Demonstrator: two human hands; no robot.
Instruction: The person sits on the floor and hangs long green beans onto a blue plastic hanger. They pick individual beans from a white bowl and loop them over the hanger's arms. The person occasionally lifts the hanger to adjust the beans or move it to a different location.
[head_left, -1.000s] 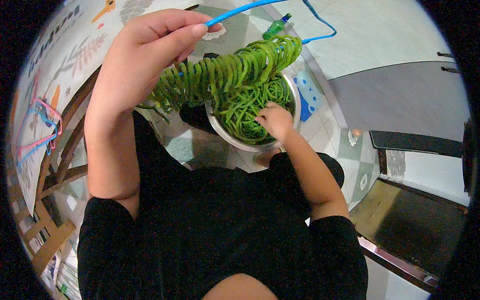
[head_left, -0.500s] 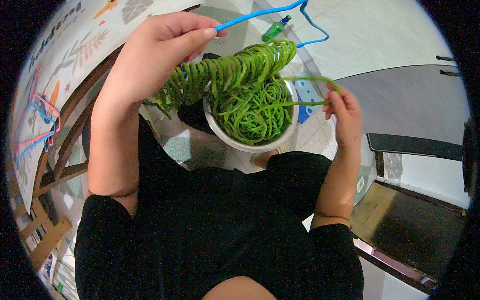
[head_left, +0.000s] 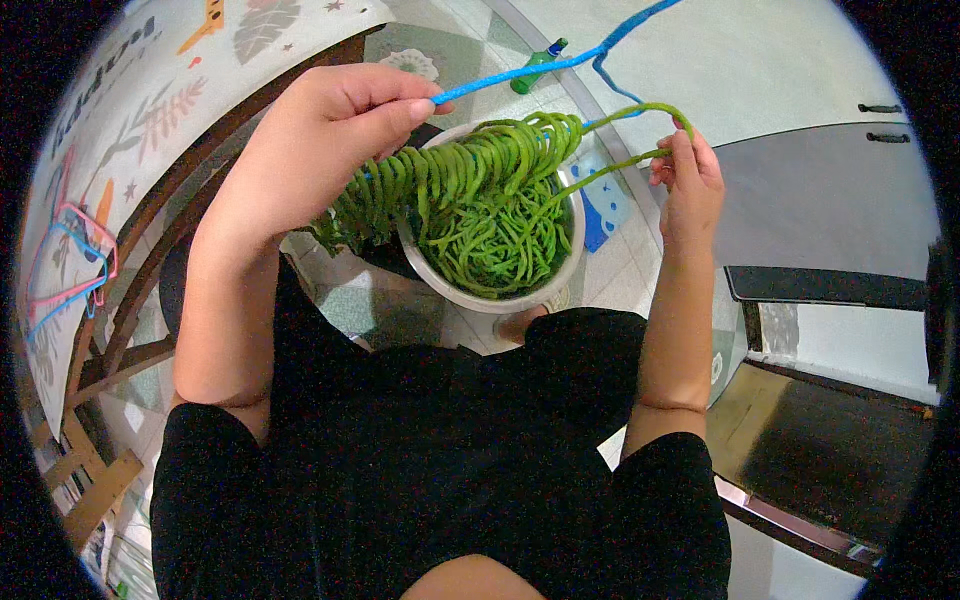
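Vs. 1 s ago: the R hand [head_left: 690,185] has left the bowl, where it was down among the strands, & is now up & out to the R. Half a sec. ago it was already out there w/ a pulled strand; now the strand's upper run sits higher & arches to the R end of the coils. L hand [head_left: 340,135] keeps its pinch on the blue hanger [head_left: 520,75], thumb vs. fingers, & more of the hanger's far end shows at top.

Hands are well apart: L clamped on the hanger, R closed on the loose strand [head_left: 615,168] w/ fingertips, its two runs going off L, one to the coils, one down twd. the bowl.

The green strands [head_left: 480,160] are wound in a long row of coils round the hanger's lower bar, which hangs over the bowl's far side.

Container: round metal bowl [head_left: 576,235] on the tiled floor [head_left: 640,255], holding a tangled heap [head_left: 490,245] of more green strands. Blue-&-white packet [head_left: 605,210] just R of it; green bottle [head_left: 530,80] beyond. Far L: pink & blue hangers [head_left: 100,245] by the tabletop's printed cover [head_left: 215,75].
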